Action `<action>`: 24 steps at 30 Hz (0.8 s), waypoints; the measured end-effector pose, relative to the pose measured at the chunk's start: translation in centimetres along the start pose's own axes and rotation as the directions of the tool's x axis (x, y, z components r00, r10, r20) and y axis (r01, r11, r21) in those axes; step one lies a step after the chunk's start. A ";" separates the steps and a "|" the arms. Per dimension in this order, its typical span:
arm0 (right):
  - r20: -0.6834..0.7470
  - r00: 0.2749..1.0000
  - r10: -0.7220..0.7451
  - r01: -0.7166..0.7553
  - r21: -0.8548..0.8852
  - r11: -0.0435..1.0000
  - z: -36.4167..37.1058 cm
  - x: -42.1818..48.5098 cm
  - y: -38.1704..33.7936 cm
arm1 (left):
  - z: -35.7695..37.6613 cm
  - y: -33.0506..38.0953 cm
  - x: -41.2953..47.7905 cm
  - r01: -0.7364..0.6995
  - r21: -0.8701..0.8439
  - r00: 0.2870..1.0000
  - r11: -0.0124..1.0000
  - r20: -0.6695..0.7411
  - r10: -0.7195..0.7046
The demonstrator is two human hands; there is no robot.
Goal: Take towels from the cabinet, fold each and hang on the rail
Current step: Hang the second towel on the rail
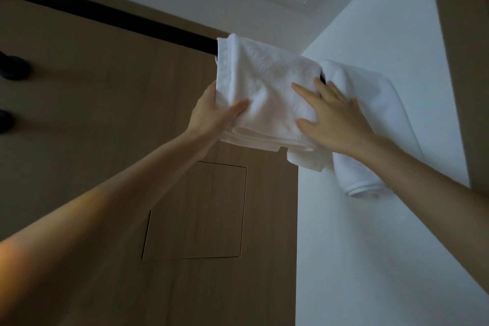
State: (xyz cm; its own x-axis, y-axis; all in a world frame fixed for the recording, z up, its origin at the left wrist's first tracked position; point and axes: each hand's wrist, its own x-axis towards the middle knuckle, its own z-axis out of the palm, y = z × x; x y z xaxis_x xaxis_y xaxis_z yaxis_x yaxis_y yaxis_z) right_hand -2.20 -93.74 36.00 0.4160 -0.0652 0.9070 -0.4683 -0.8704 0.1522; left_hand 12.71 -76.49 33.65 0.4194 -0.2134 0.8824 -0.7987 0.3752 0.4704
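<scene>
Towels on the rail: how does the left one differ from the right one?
The left towel is being handled: the left hand grips its edge and the right hand presses flat on it. No hand grips the right towel. The left towel ends higher, in stacked folded layers. The right towel hangs lower, ending in a hem, and sits nearer the wall. Both are white and draped over the rail.
</scene>
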 end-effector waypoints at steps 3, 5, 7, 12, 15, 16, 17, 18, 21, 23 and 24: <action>-0.068 0.996 -0.053 0.056 0.045 0.997 0.1 -2.1 -0.1 | -0.6 -0.1 -1.5 -0.060 0.069 0.998 0.996 -0.008 0.061; -0.102 0.991 -0.088 0.099 0.111 0.989 0.4 -3.9 -0.5 | -1.1 -0.1 -2.8 -0.089 0.142 0.996 0.986 0.001 0.090; -0.107 0.990 -0.093 0.114 0.203 0.973 0.7 -5.8 -1.3 | -1.5 0.0 -4.4 -0.093 0.202 0.995 0.975 -0.009 0.097; -0.100 0.985 -0.141 0.167 0.325 0.931 2.2 -10.9 -3.9 | -2.2 -0.2 -9.4 -0.104 0.385 0.991 0.917 -0.035 0.127; -0.098 0.981 -0.166 0.191 0.406 0.893 3.4 -13.5 -5.2 | -3.1 -1.2 -12.2 -0.145 0.584 0.985 0.799 0.007 0.174; -0.095 0.981 -0.169 0.193 0.428 0.883 3.8 -14.4 -5.7 | -3.5 -1.5 -13.2 -0.153 0.651 0.984 0.744 0.027 0.179; -0.090 0.981 -0.172 0.194 0.447 0.873 4.2 -15.3 -6.2 | -3.9 -1.7 -14.2 -0.156 0.701 0.984 0.695 0.047 0.173; -0.081 0.981 -0.176 0.194 0.466 0.863 4.5 -16.1 -6.7 | -4.4 -2.0 -15.4 -0.161 0.743 0.984 0.649 0.070 0.164; -0.044 0.978 -0.202 0.196 0.512 0.836 5.4 -18.9 -8.6 | -6.4 -2.7 -18.7 -0.190 0.838 0.982 0.511 0.149 0.119; -0.012 0.976 -0.218 0.190 0.538 0.821 5.9 -20.7 -10.1 | -8.0 -3.0 -20.8 -0.190 0.873 0.982 0.450 0.175 0.073; 0.009 0.973 -0.229 0.187 0.546 0.817 6.2 -21.7 -11.0 | -8.9 -3.1 -21.9 -0.209 0.881 0.978 0.425 0.198 0.071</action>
State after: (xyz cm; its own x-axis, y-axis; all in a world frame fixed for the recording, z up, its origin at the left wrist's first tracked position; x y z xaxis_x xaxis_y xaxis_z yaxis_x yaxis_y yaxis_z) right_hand -1.25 -85.80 12.26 0.5192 0.1318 0.8444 0.1210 -0.9894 0.0800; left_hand 9.90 -64.92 12.99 0.2681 -0.3603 0.8935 -0.8070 -0.5905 0.0040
